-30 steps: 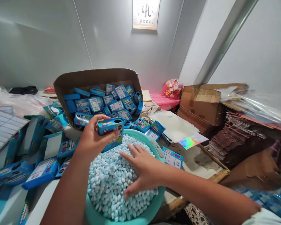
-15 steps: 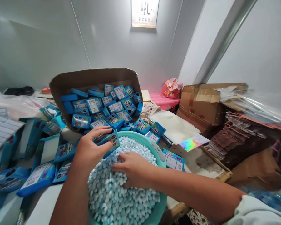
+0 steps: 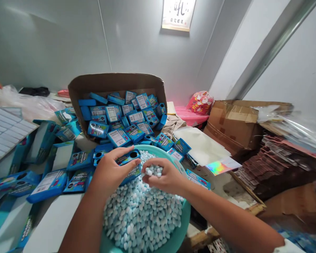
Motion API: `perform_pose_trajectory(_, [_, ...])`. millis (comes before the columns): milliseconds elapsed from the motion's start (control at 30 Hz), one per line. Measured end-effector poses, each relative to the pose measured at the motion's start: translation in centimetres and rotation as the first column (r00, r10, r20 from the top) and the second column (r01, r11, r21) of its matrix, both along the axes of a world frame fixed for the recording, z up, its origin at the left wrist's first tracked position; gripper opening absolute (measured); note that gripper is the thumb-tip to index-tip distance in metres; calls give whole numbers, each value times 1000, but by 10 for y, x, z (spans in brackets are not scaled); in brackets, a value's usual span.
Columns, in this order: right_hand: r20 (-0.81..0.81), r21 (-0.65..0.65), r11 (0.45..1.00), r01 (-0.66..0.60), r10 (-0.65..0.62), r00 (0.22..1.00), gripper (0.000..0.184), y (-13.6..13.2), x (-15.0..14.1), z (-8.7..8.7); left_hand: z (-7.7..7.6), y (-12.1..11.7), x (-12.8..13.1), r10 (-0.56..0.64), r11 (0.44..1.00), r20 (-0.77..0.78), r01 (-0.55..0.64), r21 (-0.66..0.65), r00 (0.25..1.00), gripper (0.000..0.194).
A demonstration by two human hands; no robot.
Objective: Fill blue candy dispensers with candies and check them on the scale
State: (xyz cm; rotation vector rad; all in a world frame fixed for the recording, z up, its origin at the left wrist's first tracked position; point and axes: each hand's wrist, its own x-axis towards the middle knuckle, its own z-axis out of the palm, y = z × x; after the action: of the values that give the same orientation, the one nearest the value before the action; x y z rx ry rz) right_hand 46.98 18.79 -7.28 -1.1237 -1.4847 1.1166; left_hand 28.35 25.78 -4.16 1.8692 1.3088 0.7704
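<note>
My left hand [image 3: 115, 168] grips a small blue candy box [image 3: 131, 172] by its sides, at the far left rim of a teal basin [image 3: 183, 225]. A round dark hole shows on the box's upper face. Just right of the box, my right hand [image 3: 164, 177] is cupped round a handful of pale blue and white candies [image 3: 153, 171]. The hand is raised over the heap of loose candies [image 3: 144, 214] that fills the basin. A small gap seems to part the fingers from the box.
Behind the basin, a tipped carton [image 3: 116, 79] holds many blue boxes [image 3: 135, 117]. More boxes [image 3: 48, 184] lie on the left near a white tray-like grid [image 3: 7, 131]. Paper sheets [image 3: 202, 144] lie to the right, with brown cartons [image 3: 231, 121] and stacked flat cardboard [image 3: 274, 165] beyond.
My right hand has risen out of the candy heap with a handful and come close to the box. My left hand still holds the box, turned slightly. The camera view has shifted left.
</note>
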Motion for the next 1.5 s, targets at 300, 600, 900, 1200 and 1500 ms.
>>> perform_pose_trajectory(300, [-528, -244, 969, 48, -174, 831, 22, 32, -5, 46, 1, -8, 1, -104, 985, 10, 104, -139, 995, 54])
perform_pose_trajectory(600, [-663, -165, 981, 104, -189, 724, 18, 60, -39, 53, -6, -5, -3, -219, 973, 90, 225, -60, 972, 35])
perform_pose_trajectory(900, [-650, -182, 947, 265, -318, 690, 13, 62, -47, 43, -11, 0, -3, -228, 970, 133, 237, -50, 964, 40])
perform_pose_trajectory(1200, [-663, -129, 942, 309, -313, 680, 11, 56, -49, 39, -16, 1, -4, -230, 972, 135, 234, -8, 964, 41])
perform_pose_trajectory(1500, [-681, -83, 939, 333, -297, 669, 7, 53, -50, 39, -15, 1, -3, -264, 964, 149, 266, 9, 953, 34])
